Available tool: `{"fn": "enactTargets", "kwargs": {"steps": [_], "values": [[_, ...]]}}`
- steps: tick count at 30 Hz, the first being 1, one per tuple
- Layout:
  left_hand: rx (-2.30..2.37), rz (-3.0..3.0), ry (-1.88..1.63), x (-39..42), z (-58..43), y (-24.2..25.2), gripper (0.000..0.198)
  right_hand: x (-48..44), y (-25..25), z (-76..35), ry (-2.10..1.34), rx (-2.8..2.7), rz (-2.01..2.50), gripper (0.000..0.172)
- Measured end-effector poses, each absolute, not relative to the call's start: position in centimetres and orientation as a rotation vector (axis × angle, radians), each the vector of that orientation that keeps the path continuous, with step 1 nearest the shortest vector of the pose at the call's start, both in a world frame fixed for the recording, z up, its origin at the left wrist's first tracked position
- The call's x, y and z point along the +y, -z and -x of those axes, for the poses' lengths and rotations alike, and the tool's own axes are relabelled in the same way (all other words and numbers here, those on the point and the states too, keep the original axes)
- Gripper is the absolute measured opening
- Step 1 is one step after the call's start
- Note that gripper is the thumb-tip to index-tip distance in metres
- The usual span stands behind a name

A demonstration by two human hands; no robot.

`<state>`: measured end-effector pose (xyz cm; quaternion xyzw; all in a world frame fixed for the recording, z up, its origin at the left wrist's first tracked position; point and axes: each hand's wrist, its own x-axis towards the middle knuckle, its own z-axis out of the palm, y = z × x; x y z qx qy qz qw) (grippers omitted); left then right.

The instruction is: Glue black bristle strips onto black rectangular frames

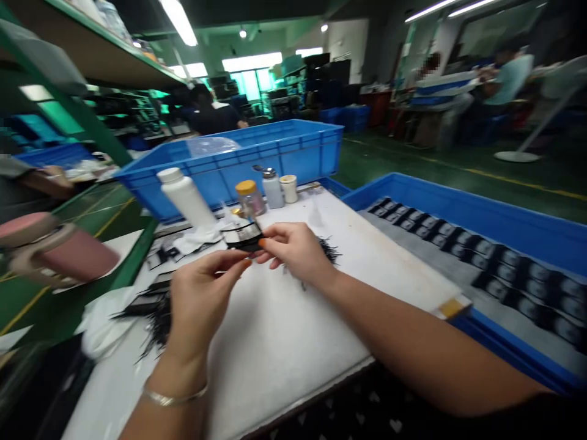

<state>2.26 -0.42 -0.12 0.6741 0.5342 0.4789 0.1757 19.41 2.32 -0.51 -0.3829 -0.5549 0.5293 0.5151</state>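
At the frame's left edge a pink tumbler (89,255) is showing, and left of centre the left hand (198,299) is holding thumb and forefinger close together, on what I cannot tell! Near centre, a small black piece (243,238) is sitting pinched in the right hand (300,252), while at far right a blue tray (435,198) is holding rows of dark pieces (481,256).

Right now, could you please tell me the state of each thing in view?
Right hand: pinching dark piece
Left hand: fingertips close together, grip unclear
White bottle: capped
Jar: yellow lid on
Pink tumbler: lidded
Rear blue bin: open-topped
Right blue bin: open-topped, holding rows of dark parts
Ceiling light: lit
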Motion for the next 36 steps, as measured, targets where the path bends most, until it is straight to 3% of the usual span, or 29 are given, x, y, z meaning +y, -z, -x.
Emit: {"fn": "enactTargets", "kwargs": {"steps": [5, 36], "values": [[1.563, -1.975, -1.383, -0.45, -2.58, -0.16, 0.006, 1.77, 0.33, -19.26, -1.246, -1.433, 0.937, 0.021], [1.569, -2.304, -1.518, -0.46, -2.5, 0.16, 0.009, 1.4, 0.36, -18.72, -1.354, -1.469, 0.891, 0.021]]}}
